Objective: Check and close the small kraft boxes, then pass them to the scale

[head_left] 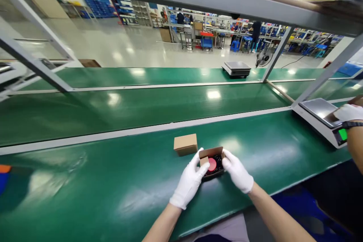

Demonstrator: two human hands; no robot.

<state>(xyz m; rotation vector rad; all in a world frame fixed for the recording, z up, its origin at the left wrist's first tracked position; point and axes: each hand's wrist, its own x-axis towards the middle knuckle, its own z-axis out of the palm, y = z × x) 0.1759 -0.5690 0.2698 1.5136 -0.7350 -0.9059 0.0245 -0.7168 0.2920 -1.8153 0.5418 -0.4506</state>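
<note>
An open cardboard box (211, 152) sits on the green bench top between my two gloved hands. Inside it lie a round red item (211, 164) and many small dark pieces too fine to name. My left hand (189, 179) grips the box's left side, its thumb over a cardboard flap (203, 160). At the right side, my right hand (236, 170) has its fingers closed on the box edge. Just behind the box stands a closed brown carton (185, 144), apart from my hands.
A co-worker's gloved hand (349, 112) is over a weighing scale (320, 115) at the right. Another scale (237, 67) stands across the conveyor belt (141, 106). Metal posts (279, 53) carry an overhead beam. An orange and blue object (4, 176) shows at the left edge.
</note>
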